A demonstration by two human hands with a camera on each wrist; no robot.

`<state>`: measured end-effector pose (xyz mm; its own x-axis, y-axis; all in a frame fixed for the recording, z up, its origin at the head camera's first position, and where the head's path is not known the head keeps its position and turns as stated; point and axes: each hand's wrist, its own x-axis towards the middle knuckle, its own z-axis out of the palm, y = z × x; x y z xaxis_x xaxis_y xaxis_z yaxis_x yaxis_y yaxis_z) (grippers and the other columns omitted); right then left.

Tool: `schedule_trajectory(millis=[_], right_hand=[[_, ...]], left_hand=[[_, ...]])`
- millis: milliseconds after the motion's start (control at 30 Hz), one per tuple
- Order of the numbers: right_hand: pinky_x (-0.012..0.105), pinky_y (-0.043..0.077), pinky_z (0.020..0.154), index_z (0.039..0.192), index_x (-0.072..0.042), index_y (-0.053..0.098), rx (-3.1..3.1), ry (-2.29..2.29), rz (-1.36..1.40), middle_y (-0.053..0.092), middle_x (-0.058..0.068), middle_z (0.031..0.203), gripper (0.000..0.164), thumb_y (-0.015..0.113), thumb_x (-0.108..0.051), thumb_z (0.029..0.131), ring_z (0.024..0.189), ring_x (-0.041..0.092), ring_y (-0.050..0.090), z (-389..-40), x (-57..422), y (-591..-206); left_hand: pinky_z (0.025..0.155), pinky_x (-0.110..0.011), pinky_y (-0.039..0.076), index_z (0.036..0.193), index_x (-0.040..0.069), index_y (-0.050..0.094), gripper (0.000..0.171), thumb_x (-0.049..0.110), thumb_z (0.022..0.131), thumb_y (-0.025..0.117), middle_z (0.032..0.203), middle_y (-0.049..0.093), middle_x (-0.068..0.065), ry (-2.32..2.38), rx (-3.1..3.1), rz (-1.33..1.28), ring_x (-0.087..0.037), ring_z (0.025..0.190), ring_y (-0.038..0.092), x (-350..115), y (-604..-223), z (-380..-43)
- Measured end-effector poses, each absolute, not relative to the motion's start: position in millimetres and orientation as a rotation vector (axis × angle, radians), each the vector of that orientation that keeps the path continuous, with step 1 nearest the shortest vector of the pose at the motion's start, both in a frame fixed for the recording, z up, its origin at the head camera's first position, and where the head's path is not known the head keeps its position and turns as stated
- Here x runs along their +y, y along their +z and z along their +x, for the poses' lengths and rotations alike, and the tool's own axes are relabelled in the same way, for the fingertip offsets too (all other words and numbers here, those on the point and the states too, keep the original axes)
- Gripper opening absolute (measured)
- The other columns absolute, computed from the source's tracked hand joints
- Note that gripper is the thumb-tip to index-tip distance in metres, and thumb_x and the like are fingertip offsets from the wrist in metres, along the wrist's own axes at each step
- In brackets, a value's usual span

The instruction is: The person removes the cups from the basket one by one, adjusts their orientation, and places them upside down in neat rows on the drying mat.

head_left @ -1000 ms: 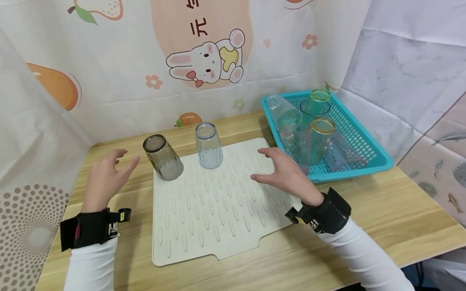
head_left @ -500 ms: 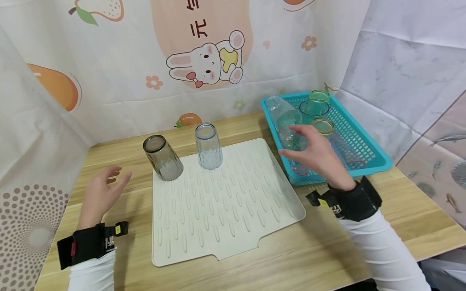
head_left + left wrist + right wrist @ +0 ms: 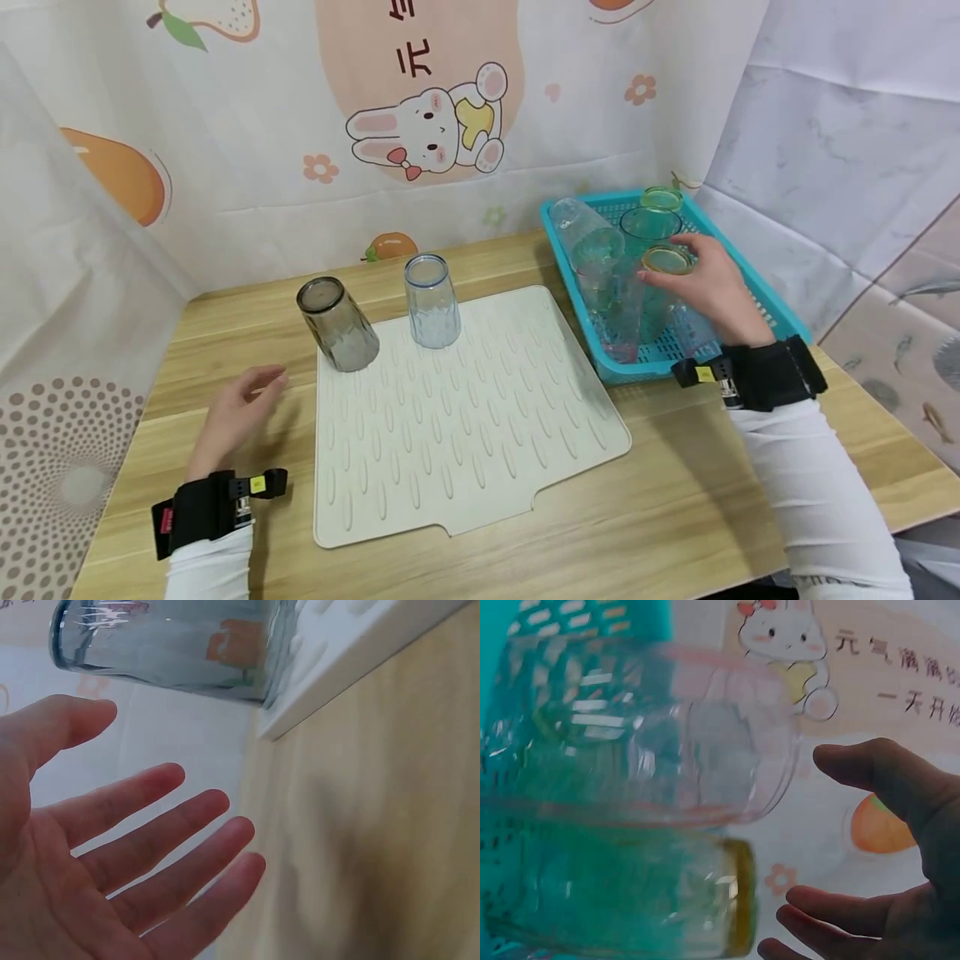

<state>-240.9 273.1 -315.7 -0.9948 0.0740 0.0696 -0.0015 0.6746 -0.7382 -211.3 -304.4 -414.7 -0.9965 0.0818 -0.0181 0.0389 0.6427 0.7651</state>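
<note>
My right hand point(image 3: 712, 287) reaches over the blue basket, its thumb and fingers spread on either side of an amber-rimmed glass point(image 3: 667, 260). In the right wrist view the fingertips are apart from that glass point(image 3: 739, 900), and a pink-tinted glass point(image 3: 742, 735) lies alongside it. My left hand point(image 3: 236, 417) is held over the wooden table, left of the white draining mat point(image 3: 465, 417), its fingers loosely spread around nothing. On the mat's far edge a smoky grey glass point(image 3: 341, 329) and a clear blue-rimmed glass point(image 3: 432, 304) stand upside down.
The turquoise basket point(image 3: 780, 321) holds several more glasses, including a clear one on its side point(image 3: 581, 225) and a green-rimmed one point(image 3: 662, 198) at the back. A patterned curtain point(image 3: 247, 150) hangs behind the wooden table point(image 3: 600, 533).
My right hand has moved right, from over the mat to the amber-rimmed glass in the basket. My left hand has come down and nearer. The two glasses on the mat have stayed put.
</note>
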Motion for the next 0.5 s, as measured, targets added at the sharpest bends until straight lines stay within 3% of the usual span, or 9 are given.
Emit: schedule_trajectory(millis=[133,233,500], right_hand=[[0.064,0.028,0.097,0.152,0.003,0.010,-2.848,1.251,-0.077,0.009,0.028,0.155,0.093,0.062,-0.045,0.092,0.132,0.051,0.025,-248.8,287.9,-320.2],[0.065,0.026,0.099,0.153,0.001,0.007,-2.851,1.298,-0.081,0.007,0.027,0.156,0.097,0.063,-0.046,0.091,0.133,0.051,0.022,-258.1,299.6,-326.5],[0.063,0.022,0.105,0.156,-0.018,0.007,-2.836,1.301,-0.149,0.001,0.011,0.161,0.102,0.067,-0.057,0.083,0.142,0.042,0.011,-304.5,348.1,-378.6]], left_hand=[[0.084,-0.024,0.051,0.141,-0.006,0.041,0.059,0.038,0.103,0.044,0.135,0.047,-0.029,1.491,2.650,0.042,-0.024,0.112,0.058,-300.0,-426.0,-211.6],[0.088,-0.021,0.048,0.140,-0.008,0.040,0.060,0.037,0.102,0.046,0.137,0.045,-0.029,1.598,2.572,0.020,-0.015,0.115,0.054,-296.4,-432.9,-212.3],[0.089,-0.021,0.047,0.139,-0.011,0.039,0.056,0.031,0.103,0.046,0.136,0.045,-0.031,1.646,2.560,0.059,-0.030,0.121,0.050,-292.6,-439.7,-212.1]])
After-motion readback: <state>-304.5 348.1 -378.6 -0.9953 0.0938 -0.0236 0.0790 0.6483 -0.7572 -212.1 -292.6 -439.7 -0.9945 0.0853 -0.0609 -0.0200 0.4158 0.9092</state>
